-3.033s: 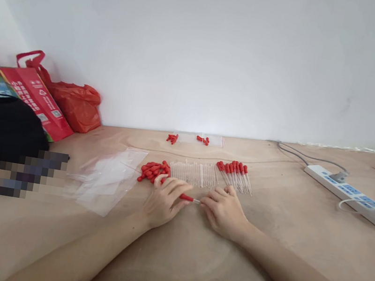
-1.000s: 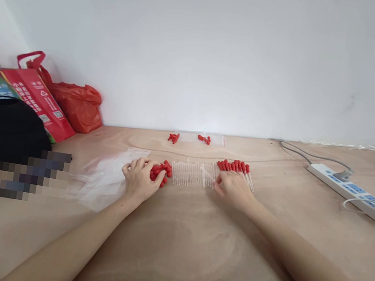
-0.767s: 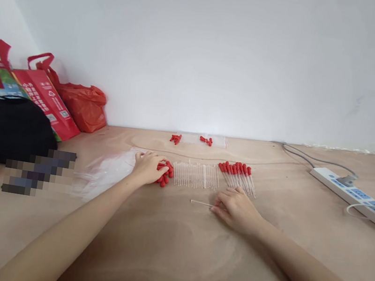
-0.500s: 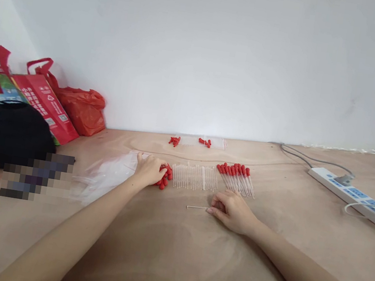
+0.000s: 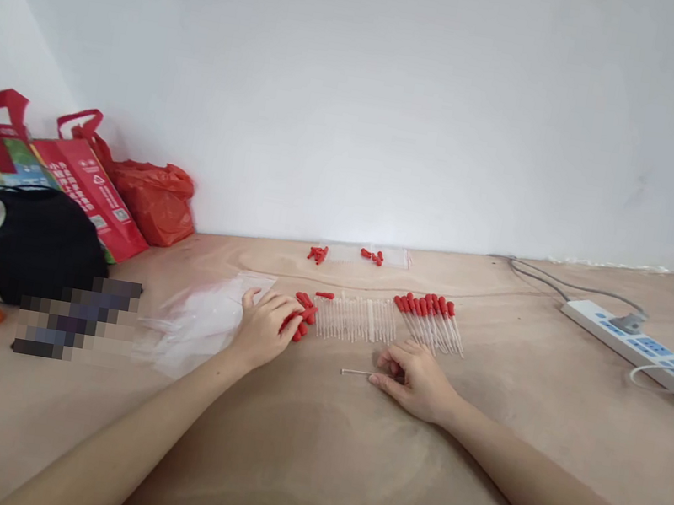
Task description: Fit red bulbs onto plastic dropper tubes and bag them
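My left hand (image 5: 264, 328) reaches into a small pile of red rubber dropper bulbs (image 5: 300, 332), its fingers curled round a bulb at the pile's left side; the fingertips are partly hidden. Between thumb and fingers, my right hand (image 5: 412, 380) pinches a thin clear dropper tube (image 5: 355, 372), whose free end points left just above the table. Beyond the hands lies a row of bare dropper tubes (image 5: 352, 321). To its right are several droppers with red bulbs fitted (image 5: 429, 318), side by side. One loose bulb (image 5: 325, 295) rests at the row's upper left end.
Clear plastic bags (image 5: 192, 319) lie left of my left hand. Farther back, near the wall, a clear bag (image 5: 397, 258) has red bulbs by it. A power strip (image 5: 635, 347) sits at the right. Red bags (image 5: 156, 203) and a black bag (image 5: 49, 250) stand left.
My left hand has drawn slightly down within the bulb pile, and a loose bulb now shows at the tube row's upper left. My right hand keeps its pinch on the tube.
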`<state>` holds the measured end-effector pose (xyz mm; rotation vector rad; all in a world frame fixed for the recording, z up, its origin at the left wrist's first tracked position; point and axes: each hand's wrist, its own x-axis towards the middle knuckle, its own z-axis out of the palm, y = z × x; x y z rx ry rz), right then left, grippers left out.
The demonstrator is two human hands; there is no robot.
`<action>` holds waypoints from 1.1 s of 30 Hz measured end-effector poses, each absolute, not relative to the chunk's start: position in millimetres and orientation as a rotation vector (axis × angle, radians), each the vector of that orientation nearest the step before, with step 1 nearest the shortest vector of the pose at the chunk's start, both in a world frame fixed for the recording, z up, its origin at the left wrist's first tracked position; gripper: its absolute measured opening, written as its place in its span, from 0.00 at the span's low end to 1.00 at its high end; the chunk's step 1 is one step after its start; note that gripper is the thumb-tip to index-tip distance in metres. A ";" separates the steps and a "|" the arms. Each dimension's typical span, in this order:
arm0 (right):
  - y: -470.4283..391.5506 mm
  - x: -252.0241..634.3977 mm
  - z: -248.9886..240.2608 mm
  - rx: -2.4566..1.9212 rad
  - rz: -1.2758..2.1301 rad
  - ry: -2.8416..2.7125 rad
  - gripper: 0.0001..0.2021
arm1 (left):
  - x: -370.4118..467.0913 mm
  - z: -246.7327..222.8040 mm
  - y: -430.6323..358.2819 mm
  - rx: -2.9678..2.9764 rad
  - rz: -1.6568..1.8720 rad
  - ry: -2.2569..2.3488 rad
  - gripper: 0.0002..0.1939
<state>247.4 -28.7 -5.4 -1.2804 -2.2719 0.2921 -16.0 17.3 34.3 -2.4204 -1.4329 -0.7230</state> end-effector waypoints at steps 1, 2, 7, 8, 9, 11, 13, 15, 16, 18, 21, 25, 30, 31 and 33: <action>-28.9 247.1 -5.5 -1.277 0.290 -2.267 0.09 | -14.3 34.1 14.9 -2.467 -0.720 -1.401 0.08; -29.3 246.7 -5.5 -1.273 0.289 -2.264 0.09 | -12.8 33.6 12.7 -2.517 -0.710 -1.366 0.08; -30.6 244.2 -3.9 -1.262 0.296 -2.263 0.10 | -9.1 28.4 3.0 -2.697 -0.630 -1.242 0.06; -30.6 243.5 -3.6 -1.259 0.294 -2.264 0.10 | -8.0 27.2 1.3 -2.702 -0.629 -1.237 0.07; -30.5 242.8 -3.5 -1.256 0.292 -2.265 0.09 | -6.5 26.0 0.0 -2.700 -0.627 -1.236 0.08; -30.1 241.1 -3.6 -1.251 0.288 -2.267 0.09 | -2.3 23.4 -1.4 -2.682 -0.623 -1.247 0.09; -29.7 239.3 -4.3 -1.251 0.286 -2.271 0.08 | 2.8 20.3 -1.3 -2.648 -0.620 -1.273 0.08; -29.4 237.8 -5.3 -1.254 0.272 -2.279 0.07 | 7.7 17.0 -1.0 -2.606 -0.641 -1.297 0.08; -29.4 237.3 -5.8 -1.261 0.257 -2.279 0.07 | 10.1 15.7 -1.4 -2.592 -0.661 -1.303 0.08; -29.5 236.6 -6.5 -1.290 0.212 -2.269 0.07 | 14.5 14.3 -3.9 -2.597 -0.707 -1.292 0.06; -30.5 236.1 -6.5 -1.326 0.160 -2.262 0.08 | 20.8 15.0 -11.1 -2.664 -0.752 -1.272 0.05; -33.0 236.7 -4.9 -1.296 0.206 -2.291 0.08 | 25.0 14.5 -17.4 -2.722 -0.745 -1.293 0.03; -34.2 246.2 -0.8 -1.162 0.324 -2.365 0.09 | 22.7 9.6 -16.5 -2.726 -0.766 -1.324 0.04; -33.8 249.2 0.3 -1.120 0.348 -2.391 0.09 | 22.2 8.9 -16.0 -2.735 -0.772 -1.314 0.05; -32.4 254.9 2.5 -1.055 0.383 -2.441 0.11 | 22.0 7.8 -14.6 -2.752 -0.793 -1.291 0.07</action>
